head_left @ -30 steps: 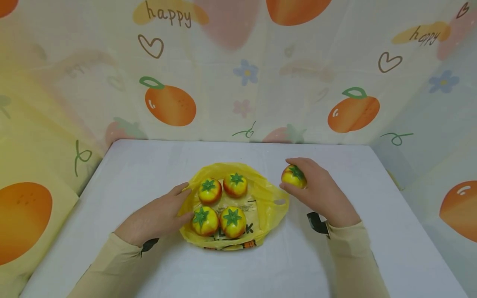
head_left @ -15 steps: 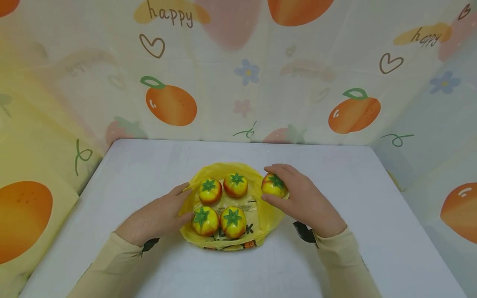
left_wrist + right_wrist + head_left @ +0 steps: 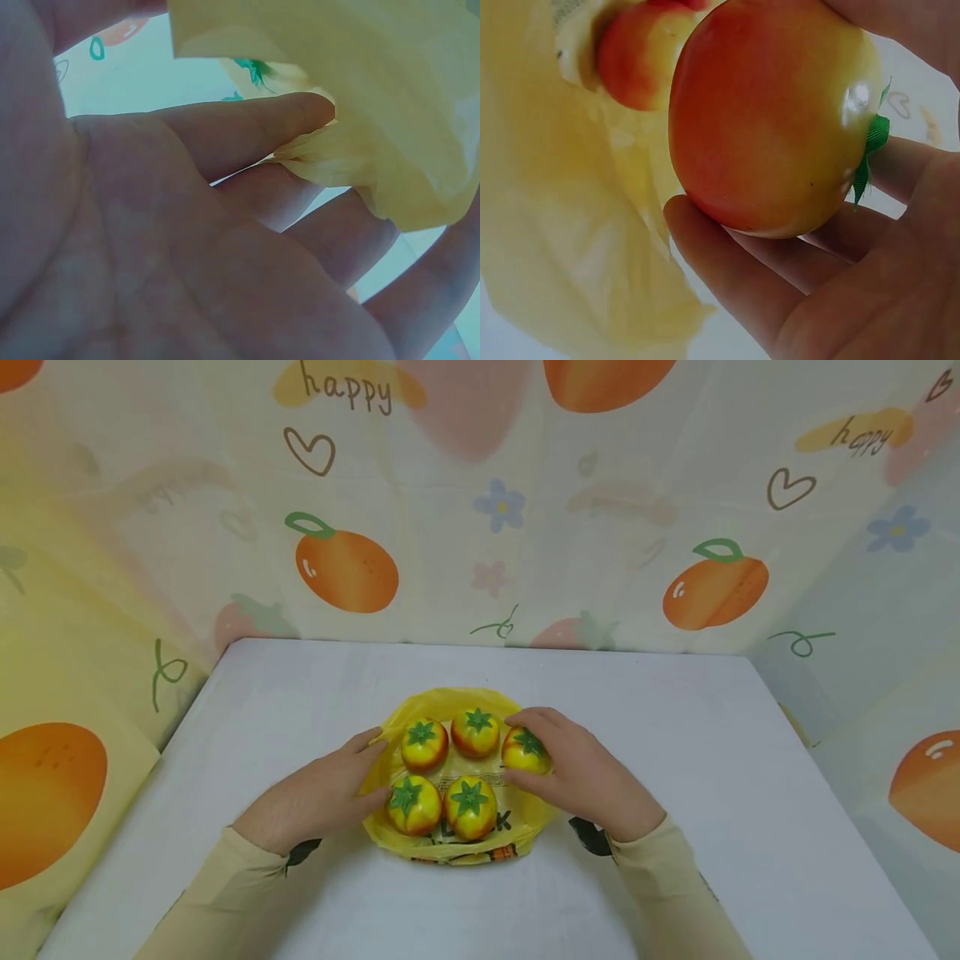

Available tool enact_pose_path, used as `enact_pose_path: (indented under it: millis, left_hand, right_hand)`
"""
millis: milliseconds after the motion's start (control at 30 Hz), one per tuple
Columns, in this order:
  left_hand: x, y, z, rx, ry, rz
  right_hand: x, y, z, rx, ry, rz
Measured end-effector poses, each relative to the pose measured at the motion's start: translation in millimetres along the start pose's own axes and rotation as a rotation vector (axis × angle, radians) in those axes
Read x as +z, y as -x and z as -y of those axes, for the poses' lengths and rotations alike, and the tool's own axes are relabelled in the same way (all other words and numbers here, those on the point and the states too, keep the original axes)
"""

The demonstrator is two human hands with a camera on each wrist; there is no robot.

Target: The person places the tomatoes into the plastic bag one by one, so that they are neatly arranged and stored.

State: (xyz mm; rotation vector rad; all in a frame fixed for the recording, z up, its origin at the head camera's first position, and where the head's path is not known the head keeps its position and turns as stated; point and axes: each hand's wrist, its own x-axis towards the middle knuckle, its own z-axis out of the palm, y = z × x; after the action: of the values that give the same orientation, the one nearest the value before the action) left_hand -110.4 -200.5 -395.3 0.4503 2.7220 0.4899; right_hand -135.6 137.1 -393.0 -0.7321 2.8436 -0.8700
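Observation:
In the head view, a yellow plastic bag [image 3: 457,697] lies spread on the table, its mouth facing up. Several glossy yellow-red toy tomatoes with green star-shaped tops sit inside, among them a tomato [image 3: 469,806] at the front. My right hand [image 3: 588,772] grips another toy tomato [image 3: 525,750] over the bag's right side. In the right wrist view, fingers and thumb surround this tomato [image 3: 772,120]. At the left rim, my left hand [image 3: 318,793] touches the bag with spread, mostly straight fingers. The left wrist view has the yellow film [image 3: 405,112] across those fingertips.
A white-covered table [image 3: 637,902] carries the bag. Behind it hangs a fruit-patterned cloth [image 3: 435,518], with similar cloth along both sides. Black straps [image 3: 303,852] show at both wrists below the sleeves.
My right hand has carried its tomato leftward and toward me, from beside the bag to over its right part. The left hand and the other tomatoes have stayed in place.

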Motion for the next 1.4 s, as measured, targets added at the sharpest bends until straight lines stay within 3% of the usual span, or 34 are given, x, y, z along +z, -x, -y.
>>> enact_pose_path:
  millis: [500, 1167, 1400]
  left_hand:
    - [0.9, -0.3, -5.8, -0.001, 0.000, -0.006]
    - [1.3, 1.4, -8.3, -0.015, 0.017, 0.003]
    - [1.6, 2.3, -8.2, -0.020, 0.017, 0.009]
  right_hand:
    - [18, -7.5, -6, 0.077, 0.001, 0.084]
    - [35, -11.3, -16, 0.117, 0.030, 0.152]
    - [38, -9.9, -17, 0.089, 0.049, 0.144]
